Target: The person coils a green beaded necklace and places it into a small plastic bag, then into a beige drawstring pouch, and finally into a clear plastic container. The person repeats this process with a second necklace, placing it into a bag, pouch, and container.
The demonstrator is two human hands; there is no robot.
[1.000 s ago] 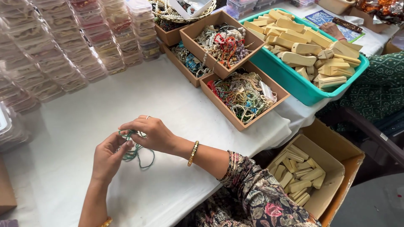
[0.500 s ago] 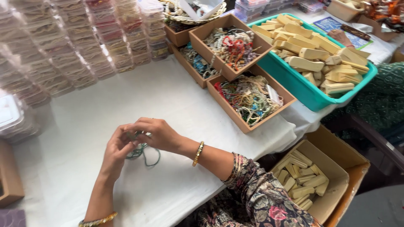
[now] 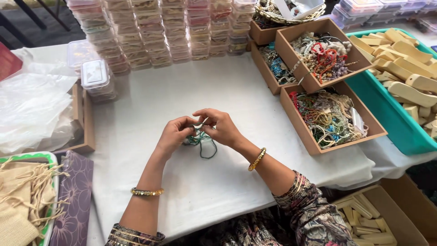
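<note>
both hands meet over the middle of the white-covered table (image 3: pixel 205 191), working a thin green beaded string (image 3: pixel 202 141) between them. the left hand (image 3: pixel 173 134) is curled, its fingertips pinched on the bunched part of the string, and the right hand (image 3: pixel 221 125) is curled over it from the other side, fingers closed on the same bunch, so the two hands touch at the tips. a loose loop of the string hangs down below the hands and lies on the cloth. each wrist carries a gold bangle. to the right, just beside the right forearm, stands a cardboard tray (image 3: pixel 314 146) full of mixed bead strands, with two more such trays (image 3: pixel 284 43) behind it holding red, white and blue beads. a teal tub (image 3: pixel 400 132) of pale wooden pieces sits at the far right edge. along the back of the table rise stacks of small clear plastic boxes (image 3: pixel 173 32). at the left lie crumpled clear plastic bags (image 3: pixel 32 109), and in the near left corner a tray of drawstring cloth pouches (image 3: pixel 20 200).
</note>
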